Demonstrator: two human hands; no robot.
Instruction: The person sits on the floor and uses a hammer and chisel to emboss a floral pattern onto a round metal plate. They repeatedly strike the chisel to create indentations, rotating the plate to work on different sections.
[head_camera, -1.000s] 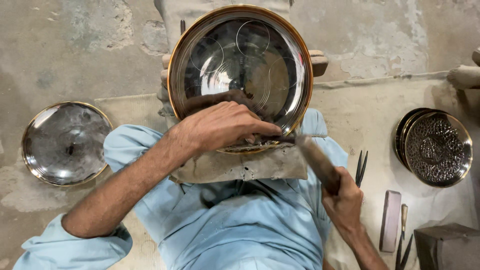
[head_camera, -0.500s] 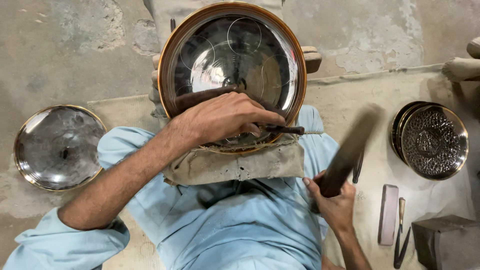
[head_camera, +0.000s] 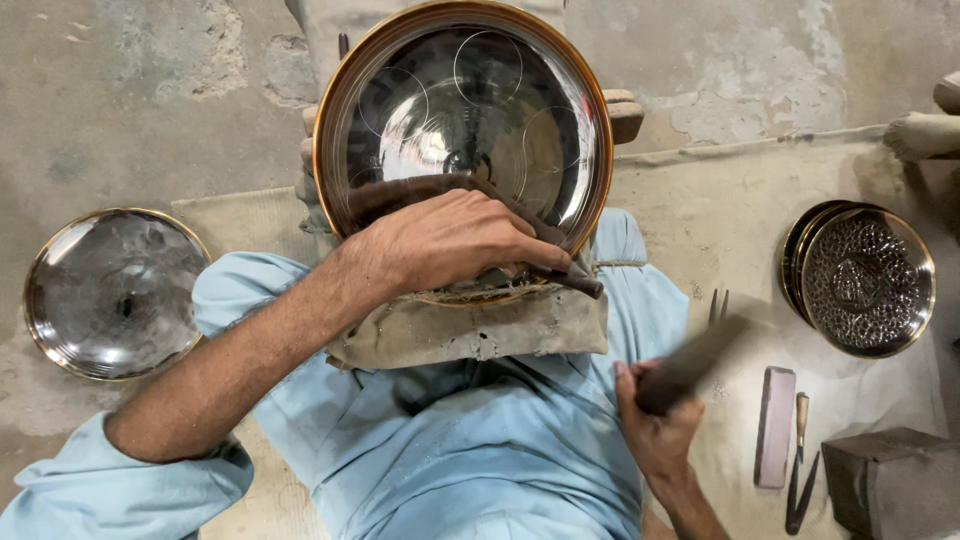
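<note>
Evidently, in the head view, the right hand (head_camera: 660, 430) had drawn the hammer (head_camera: 690, 365) back and down compared with half a second earlier, when its blurred head stood higher beside the tray; a full second earlier it was nearer the punch. The hammer was therefore well apart from the punch, off to the right over the pale cloth mat (head_camera: 740, 200), and read as the back-swing between blows. Right hand closed around the hammer handle; the hammer's long axis ran from lower left at the hand to upper right, head end blurred by motion. Left hand (head_camera: 450, 245) lay closed over the lower rim of the large polished metal tray (head_camera: 465, 120), pinching a dark punch (head_camera: 570, 280). The punch's visible end pointed right and slightly down; its tip was hidden under the fingers. The tray leaned tilted on a worn padded block (head_camera: 470, 335) across the lap. Left of it lay a plain round tray (head_camera: 110, 295); on the right, a stack of embossed trays (head_camera: 865, 280), a flat stone bar (head_camera: 775, 425) and small tools (head_camera: 800, 470).
</note>
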